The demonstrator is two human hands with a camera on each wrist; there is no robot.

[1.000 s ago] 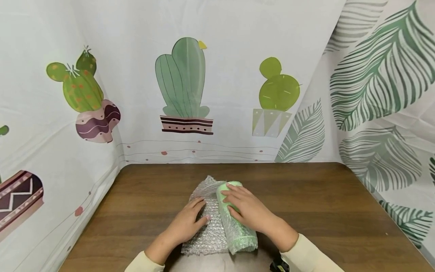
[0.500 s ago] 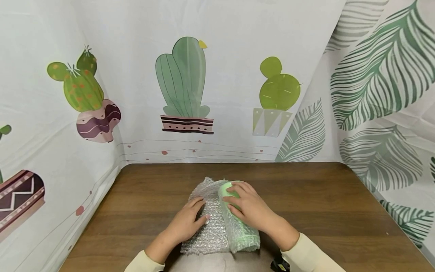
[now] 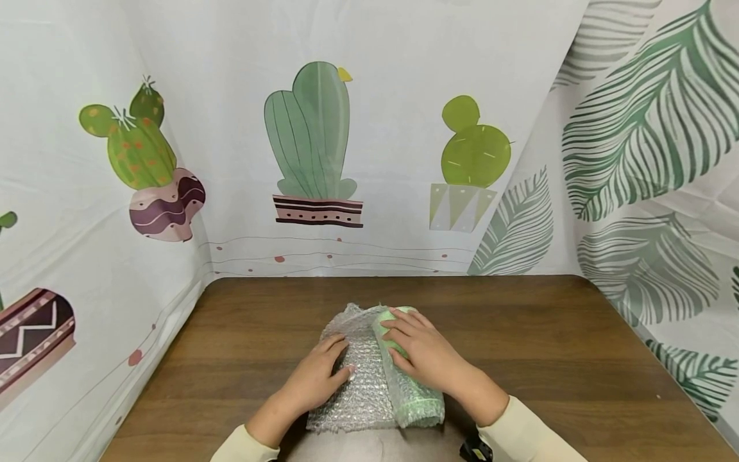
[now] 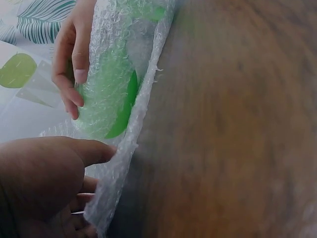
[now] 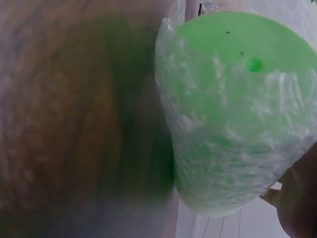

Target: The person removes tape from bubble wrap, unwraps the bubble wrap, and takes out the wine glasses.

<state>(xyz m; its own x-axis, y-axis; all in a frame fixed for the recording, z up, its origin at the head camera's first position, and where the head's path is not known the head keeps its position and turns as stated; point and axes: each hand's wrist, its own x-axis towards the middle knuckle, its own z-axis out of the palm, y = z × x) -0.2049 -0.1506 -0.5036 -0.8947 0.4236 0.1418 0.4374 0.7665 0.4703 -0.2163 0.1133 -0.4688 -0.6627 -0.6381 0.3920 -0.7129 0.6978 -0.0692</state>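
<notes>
A green cylinder [image 5: 237, 44] lies wrapped in clear bubble wrap [image 3: 369, 398] on the table. Its flat end, with a small dimple near the middle, faces the right wrist camera. To its left the wrap spreads out as a loose sheet. My left hand [image 3: 317, 378] rests on that sheet's left side, fingers extended, thumb pointing toward the roll. My right hand [image 3: 430, 359] lies across the wrapped cylinder from the right, its fingers and thumb draped over the top. The cylinder's underside is hidden.
Brown wooden tabletop [image 3: 548, 359] surrounds the wrap. A white cloth backdrop [image 3: 392, 128] printed with cacti stands behind it, and another with leaf prints hangs at the right. A small black object [image 3: 476, 448] sits beside the right cuff.
The wrapped cylinder has shifted slightly to the right, uncovering a little more of the flat sheet. My right hand's fingers bent, then stretched over it again. My left hand has stayed put.
</notes>
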